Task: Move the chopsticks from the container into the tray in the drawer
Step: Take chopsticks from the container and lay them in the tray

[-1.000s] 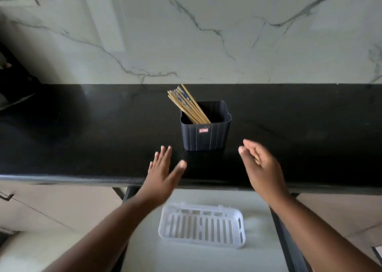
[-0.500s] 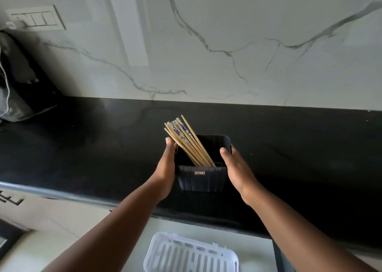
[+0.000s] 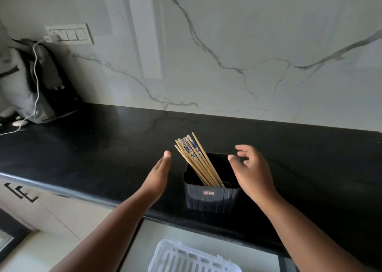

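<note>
left hand (image 3: 159,173) flat, fingers spread, holding nothing | right hand (image 3: 251,169) loosely spread, empty | both flank black container (image 3: 211,196) centre frame | chopsticks (image 3: 195,158) lean left | white tray (image 3: 192,258) bottom

- Left hand (image 3: 158,173): flat, fingers together, edge-on, arm stretched forward, holding nothing.
- Right hand (image 3: 251,169): fingers spread and curled, empty, arm stretched forward.

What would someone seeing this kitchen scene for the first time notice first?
A bundle of wooden chopsticks leans left out of a dark ribbed plastic container near the front edge of the black stone counter. An open left hand and right hand flank it without touching. Below, a white slotted plastic tray lies in the open drawer.
</note>
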The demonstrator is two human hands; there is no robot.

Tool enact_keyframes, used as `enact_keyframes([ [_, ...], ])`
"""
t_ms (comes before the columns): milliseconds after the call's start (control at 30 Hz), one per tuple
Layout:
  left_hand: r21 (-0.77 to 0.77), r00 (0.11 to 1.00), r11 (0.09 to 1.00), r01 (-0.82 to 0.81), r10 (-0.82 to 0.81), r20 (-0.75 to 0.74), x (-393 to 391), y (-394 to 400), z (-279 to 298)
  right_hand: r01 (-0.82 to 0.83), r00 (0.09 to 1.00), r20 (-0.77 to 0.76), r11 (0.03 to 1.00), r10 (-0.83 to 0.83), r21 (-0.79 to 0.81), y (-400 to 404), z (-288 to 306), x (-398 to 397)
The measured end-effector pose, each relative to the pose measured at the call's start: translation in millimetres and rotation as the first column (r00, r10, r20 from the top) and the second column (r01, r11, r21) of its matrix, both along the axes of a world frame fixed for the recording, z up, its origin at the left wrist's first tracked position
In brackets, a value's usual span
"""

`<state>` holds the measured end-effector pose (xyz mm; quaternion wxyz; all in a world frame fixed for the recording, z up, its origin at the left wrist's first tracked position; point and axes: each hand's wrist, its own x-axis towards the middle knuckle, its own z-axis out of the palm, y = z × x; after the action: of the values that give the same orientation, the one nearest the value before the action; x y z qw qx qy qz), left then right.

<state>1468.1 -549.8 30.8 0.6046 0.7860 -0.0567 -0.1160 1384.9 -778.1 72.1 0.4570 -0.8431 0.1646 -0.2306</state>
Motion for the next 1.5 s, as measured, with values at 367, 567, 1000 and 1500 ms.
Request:
enact_keyframes([
  [367, 0.897, 0.874, 0.441, -0.006, -0.433, 0.219, 9.2, 45.7, -100.8, -0.260, 0.863, -0.475, 0.957, 0.171, -0.128, 39.6, 15.0, 93.0],
  [567, 0.887, 0.853, 0.462, -0.015, -0.456, 0.252, 12.8, 49.7, -106.4, -0.180, 0.887, -0.448, 0.977, 0.112, -0.113, 46.1, 13.5, 91.1],
  [1000, 0.891, 0.877, 0.446, 0.084, -0.457, 0.146, 15.4, 48.6, -101.3, 0.028, 0.999, -0.021, 0.999, -0.028, 0.027, 39.5, 83.4, 53.9],
  [1500, -0.272, 0.801, 0.777, 0.568, -0.446, 0.400, 1.6, 18.8, 139.0, -0.295, 0.951, 0.228, 0.837, 0.209, 0.462, 78.0, 185.6, 20.3],
])
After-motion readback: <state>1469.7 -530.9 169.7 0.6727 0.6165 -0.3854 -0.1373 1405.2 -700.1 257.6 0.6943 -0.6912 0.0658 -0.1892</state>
